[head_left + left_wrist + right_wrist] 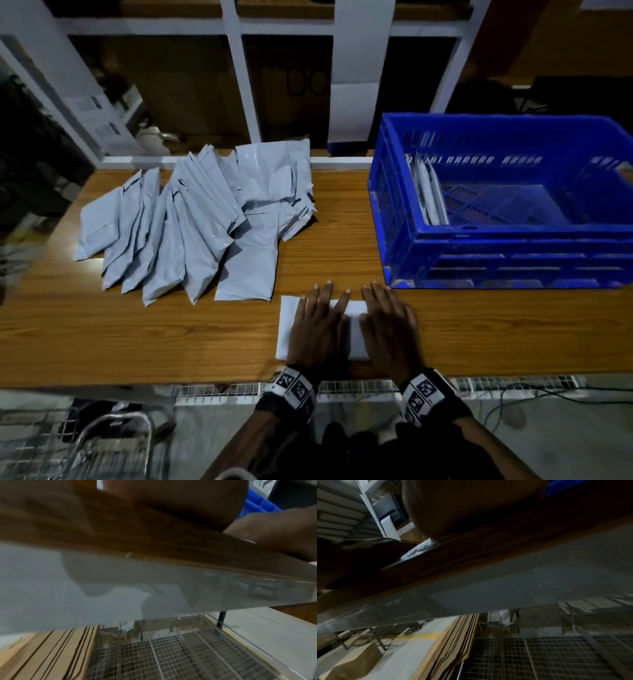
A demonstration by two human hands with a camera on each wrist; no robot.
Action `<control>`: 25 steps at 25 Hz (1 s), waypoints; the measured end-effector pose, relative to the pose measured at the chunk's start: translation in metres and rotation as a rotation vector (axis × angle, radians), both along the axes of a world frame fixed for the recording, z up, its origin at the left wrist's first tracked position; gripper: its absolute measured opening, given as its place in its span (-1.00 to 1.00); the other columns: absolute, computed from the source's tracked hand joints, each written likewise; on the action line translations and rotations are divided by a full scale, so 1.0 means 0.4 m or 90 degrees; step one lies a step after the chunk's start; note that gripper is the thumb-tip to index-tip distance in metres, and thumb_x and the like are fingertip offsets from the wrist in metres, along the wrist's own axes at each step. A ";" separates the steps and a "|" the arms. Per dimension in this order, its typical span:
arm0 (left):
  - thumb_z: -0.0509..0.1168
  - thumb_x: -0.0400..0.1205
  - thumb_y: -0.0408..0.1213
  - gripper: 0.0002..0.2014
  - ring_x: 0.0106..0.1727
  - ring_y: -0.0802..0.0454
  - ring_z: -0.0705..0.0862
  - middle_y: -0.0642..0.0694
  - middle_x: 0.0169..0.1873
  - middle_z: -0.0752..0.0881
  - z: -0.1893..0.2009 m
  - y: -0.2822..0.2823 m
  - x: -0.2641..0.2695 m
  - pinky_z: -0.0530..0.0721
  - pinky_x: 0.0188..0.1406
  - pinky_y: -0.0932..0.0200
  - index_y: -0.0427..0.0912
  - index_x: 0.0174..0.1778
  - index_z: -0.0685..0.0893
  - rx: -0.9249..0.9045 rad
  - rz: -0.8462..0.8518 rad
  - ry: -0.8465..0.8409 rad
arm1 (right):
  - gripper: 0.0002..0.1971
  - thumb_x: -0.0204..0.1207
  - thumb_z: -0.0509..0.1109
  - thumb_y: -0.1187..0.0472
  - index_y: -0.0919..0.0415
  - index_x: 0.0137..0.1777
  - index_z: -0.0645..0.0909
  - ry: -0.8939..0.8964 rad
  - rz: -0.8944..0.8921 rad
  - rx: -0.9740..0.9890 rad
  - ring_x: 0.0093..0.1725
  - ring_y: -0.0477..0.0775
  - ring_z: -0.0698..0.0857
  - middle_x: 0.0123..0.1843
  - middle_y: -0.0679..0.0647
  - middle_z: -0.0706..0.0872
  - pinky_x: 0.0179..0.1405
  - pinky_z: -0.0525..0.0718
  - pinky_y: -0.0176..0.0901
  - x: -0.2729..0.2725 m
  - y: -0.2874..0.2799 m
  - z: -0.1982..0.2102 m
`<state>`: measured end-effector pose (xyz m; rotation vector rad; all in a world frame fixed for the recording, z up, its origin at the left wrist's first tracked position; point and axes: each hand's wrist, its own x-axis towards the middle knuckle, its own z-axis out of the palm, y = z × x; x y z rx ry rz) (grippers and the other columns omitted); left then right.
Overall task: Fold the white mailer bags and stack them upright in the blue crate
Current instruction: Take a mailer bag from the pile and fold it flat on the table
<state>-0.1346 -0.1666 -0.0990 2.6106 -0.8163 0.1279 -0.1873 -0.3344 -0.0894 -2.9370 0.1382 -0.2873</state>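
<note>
A folded white mailer bag [287,325] lies flat near the front edge of the wooden table [137,335]. Both hands press down on it with straight, spread fingers: my left hand [318,325] on its left half, my right hand [390,325] on its right half. A loose pile of unfolded white mailer bags [205,219] spreads over the table's back left. The blue crate [507,240] stands at the right, with a few folded bags [428,192] upright against its left wall. The wrist views show only blurred table edge [154,550] and parts of the hands.
White shelving uprights [239,68] and dark boxes rise behind the table. Below the front edge run a wire mesh rack [219,390] and cables [534,394]. Flat cardboard sheets [453,642] stand under the table.
</note>
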 end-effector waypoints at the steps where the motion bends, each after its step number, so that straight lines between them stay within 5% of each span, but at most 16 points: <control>1: 0.02 0.77 -0.03 -0.49 0.66 -0.31 0.35 -0.24 0.67 0.36 -0.003 -0.004 0.002 0.38 0.56 -0.31 0.03 0.68 0.38 -0.001 0.007 -0.004 | -0.46 0.75 0.04 -0.03 0.06 0.70 0.32 -0.002 -0.003 -0.015 0.69 0.14 0.29 0.75 0.07 0.25 0.49 0.35 0.20 -0.001 0.000 0.003; 8: 0.03 0.72 -0.01 -0.47 0.59 -0.27 0.48 -0.26 0.63 0.43 -0.009 -0.024 0.018 0.49 0.47 -0.30 0.02 0.63 0.42 0.022 0.054 -0.019 | -0.45 0.74 0.03 -0.06 -0.10 0.74 0.20 0.024 -0.019 -0.028 0.67 0.12 0.31 0.76 0.02 0.23 0.45 0.32 0.22 0.023 0.004 0.024; 17: 0.09 0.63 -0.11 -0.48 0.50 -0.20 0.59 -0.24 0.49 0.61 0.033 -0.047 0.010 0.62 0.39 -0.27 -0.20 0.46 0.65 0.056 0.018 0.013 | -0.50 0.69 0.04 0.11 0.25 0.52 0.57 -0.063 -0.023 0.061 0.53 0.14 0.52 0.54 0.12 0.59 0.35 0.45 0.12 0.002 0.010 0.038; 25: 0.15 0.64 -0.16 -0.47 0.57 -0.18 0.53 -0.21 0.53 0.57 0.012 -0.050 -0.011 0.53 0.45 -0.32 -0.23 0.54 0.58 0.039 -0.016 -0.011 | -0.43 0.73 0.05 0.09 0.25 0.72 0.25 -0.027 0.031 0.010 0.76 0.10 0.11 0.77 0.12 0.19 0.68 0.24 0.16 -0.047 0.004 -0.010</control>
